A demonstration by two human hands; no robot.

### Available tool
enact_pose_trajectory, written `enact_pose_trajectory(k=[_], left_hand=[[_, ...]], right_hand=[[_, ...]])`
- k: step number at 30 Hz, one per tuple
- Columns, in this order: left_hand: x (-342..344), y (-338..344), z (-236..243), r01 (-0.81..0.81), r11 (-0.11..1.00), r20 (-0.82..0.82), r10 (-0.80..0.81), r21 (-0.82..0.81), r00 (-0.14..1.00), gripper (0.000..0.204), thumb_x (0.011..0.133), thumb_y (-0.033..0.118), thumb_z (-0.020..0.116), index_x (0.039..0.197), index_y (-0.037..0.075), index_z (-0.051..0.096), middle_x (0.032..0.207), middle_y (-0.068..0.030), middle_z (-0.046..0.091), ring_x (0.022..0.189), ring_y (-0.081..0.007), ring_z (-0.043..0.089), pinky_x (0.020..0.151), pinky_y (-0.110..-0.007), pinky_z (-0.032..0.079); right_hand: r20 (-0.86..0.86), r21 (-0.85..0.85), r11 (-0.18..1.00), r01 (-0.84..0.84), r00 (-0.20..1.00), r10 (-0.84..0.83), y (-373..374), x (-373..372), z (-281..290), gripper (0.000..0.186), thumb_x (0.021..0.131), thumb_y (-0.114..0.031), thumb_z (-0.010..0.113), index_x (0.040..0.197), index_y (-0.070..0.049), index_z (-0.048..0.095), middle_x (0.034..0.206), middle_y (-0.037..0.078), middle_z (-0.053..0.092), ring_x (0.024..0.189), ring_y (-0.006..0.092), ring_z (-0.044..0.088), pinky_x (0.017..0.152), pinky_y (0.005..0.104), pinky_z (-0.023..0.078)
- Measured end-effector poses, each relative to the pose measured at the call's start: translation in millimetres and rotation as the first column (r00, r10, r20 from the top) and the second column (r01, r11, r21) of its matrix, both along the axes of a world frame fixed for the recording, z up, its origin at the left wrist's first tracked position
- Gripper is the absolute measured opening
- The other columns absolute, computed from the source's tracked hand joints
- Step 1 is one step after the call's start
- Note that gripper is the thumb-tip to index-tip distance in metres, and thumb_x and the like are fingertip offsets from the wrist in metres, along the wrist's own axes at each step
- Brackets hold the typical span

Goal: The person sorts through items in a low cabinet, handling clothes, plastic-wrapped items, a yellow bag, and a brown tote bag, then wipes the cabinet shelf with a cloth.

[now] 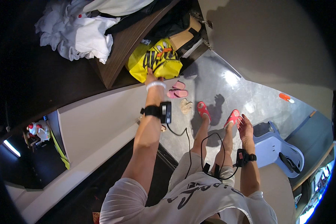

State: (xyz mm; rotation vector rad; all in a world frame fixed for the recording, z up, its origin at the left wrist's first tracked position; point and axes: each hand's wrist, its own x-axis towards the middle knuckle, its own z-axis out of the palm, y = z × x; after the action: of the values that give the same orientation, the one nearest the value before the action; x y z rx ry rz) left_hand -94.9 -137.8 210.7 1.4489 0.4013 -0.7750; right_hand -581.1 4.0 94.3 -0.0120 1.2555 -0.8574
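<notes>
A yellow plastic bag (168, 67) with a cartoon duck face and black markings bulges at the front of an open cabinet compartment. My left hand (153, 77) grips its lower front edge; some of the fingers are hidden behind the wrist and the bag. A pale bracelet and a strapped black device sit on that arm. Down at my right side, my right hand (245, 128) hangs open above the floor, holding nothing, its fingers loosely apart. Its wrist also carries a strapped device, with a black cable running toward my waist.
White clothes (82, 35) are heaped on the dark shelf above the bag. A cardboard-coloured box (186, 33) stands beside the bag, near an open cabinet door (265, 37). Pink slippers (177, 92) lie on the floor below. A blue-grey plastic chair (267, 149) stands at my right.
</notes>
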Motion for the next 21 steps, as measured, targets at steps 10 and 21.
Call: enact_pose_trajectory(k=[10,21], left_hand=[[-78.2,131.3,-29.2,0.097,0.894,-0.032,-0.123,-0.437,0.992,0.037,0.102,0.016,0.054,0.138,0.013,0.049,0.129,-0.0080,0.062,0.115,-0.0252,0.063,0.093,-0.045,0.056],[-90.2,175.7,-13.8,0.299,0.790,-0.131,-0.428,-0.535,0.894,0.046,0.105,0.035,0.042,0.143,0.009,0.046,0.143,-0.0093,0.053,0.131,-0.0257,0.050,0.113,-0.043,0.037]], right_hand=[[0.073,-0.011,1.000,-0.004,0.997,0.004,-5.9,32.0,-0.3,0.031,0.097,-0.023,0.060,0.122,-0.006,0.061,0.104,0.008,0.070,0.083,0.0179,0.068,0.068,0.0275,0.055],[-0.104,-0.245,0.805,-0.540,0.841,0.532,-80.1,156.6,63.7,0.057,0.097,-0.044,0.058,0.135,-0.003,0.054,0.123,0.010,0.065,0.109,0.0177,0.061,0.095,0.0313,0.048]])
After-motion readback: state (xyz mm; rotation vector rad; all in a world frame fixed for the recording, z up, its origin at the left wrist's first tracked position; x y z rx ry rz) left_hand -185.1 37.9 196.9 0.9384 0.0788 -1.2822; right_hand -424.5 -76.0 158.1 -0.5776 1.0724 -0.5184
